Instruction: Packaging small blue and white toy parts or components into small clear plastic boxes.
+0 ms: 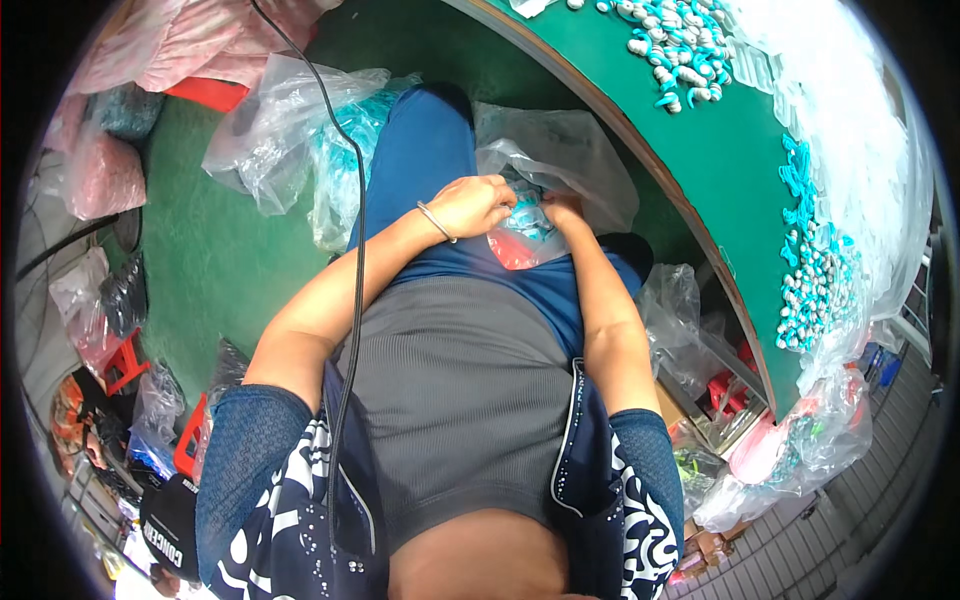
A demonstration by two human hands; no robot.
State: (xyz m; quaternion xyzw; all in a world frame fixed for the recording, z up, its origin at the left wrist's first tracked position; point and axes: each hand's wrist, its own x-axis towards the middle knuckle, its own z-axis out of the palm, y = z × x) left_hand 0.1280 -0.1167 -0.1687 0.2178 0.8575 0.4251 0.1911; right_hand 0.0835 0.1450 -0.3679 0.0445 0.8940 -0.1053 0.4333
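A clear plastic bag (590,150) lies open across my lap, with small turquoise and pale pieces (530,212) inside and a red patch (513,248) near its lower edge. At the left side of its mouth is my left hand (468,208), a bracelet on the wrist; its fingers are curled together at the tips, and what they pinch is too small to make out. My right hand (566,210) is at the right side of the pieces, fingers bent inward and partly hidden. Whatever it grips cannot be made out.
On the right curves a green table (640,140) with piles of turquoise-and-grey small parts (685,50), turquoise strips (797,180) and heaped clear plastic (860,130). A black cable (360,200) hangs before me. Bags of turquoise items (335,160) lie left of my legs; red stools (125,362) stand farther left.
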